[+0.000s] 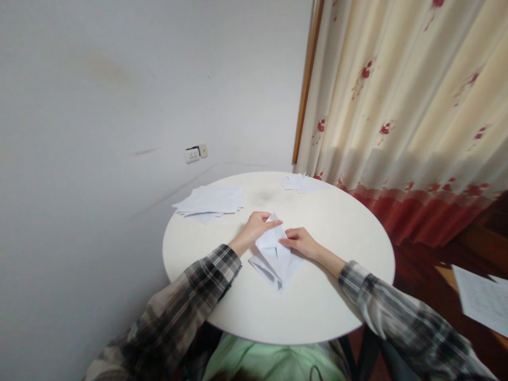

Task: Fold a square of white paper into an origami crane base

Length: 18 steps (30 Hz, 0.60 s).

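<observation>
A folded sheet of white paper [273,255] is between my hands over the middle of the round white table. Its upper end narrows to a point, and loose flaps spread open at its lower end. My left hand [256,227] pinches the upper tip, thumb on top. On the other side, my right hand [299,241] grips the right edge between thumb and fingers. The fingers beneath the paper are partly hidden.
A stack of white sheets [214,200] lies at the table's back left. Several white paper pieces [304,183] sit at the far edge of the round table [337,222]. A wall is close on the left, a curtain [389,121] behind on the right.
</observation>
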{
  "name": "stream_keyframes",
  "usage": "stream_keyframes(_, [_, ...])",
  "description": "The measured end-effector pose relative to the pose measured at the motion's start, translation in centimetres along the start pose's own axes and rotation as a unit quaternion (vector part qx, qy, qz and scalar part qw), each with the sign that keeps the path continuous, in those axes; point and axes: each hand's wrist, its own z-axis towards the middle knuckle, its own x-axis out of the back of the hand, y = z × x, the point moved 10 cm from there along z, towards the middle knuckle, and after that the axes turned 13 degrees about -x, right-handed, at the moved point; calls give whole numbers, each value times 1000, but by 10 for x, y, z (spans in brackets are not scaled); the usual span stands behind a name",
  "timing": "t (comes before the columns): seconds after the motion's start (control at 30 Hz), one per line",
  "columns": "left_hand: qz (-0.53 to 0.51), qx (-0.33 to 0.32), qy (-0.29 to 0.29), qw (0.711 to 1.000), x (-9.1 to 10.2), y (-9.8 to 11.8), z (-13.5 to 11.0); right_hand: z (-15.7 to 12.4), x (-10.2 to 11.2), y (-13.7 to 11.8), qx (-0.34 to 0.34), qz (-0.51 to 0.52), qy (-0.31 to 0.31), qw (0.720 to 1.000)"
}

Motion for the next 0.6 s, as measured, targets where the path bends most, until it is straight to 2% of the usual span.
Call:
stream_keyframes(0.17, [59,14,-43,997,-4,-5,-2,0,1,0,2,-3,4,1000])
stream_keyframes(0.27, [94,17,-37,995,-1,-5,-2,0,0,0,-1,4,-1,1000])
stream_keyframes(0.6, [112,16,-13,994,3,-3,-1,1,-2,7,-35,43,-13,998])
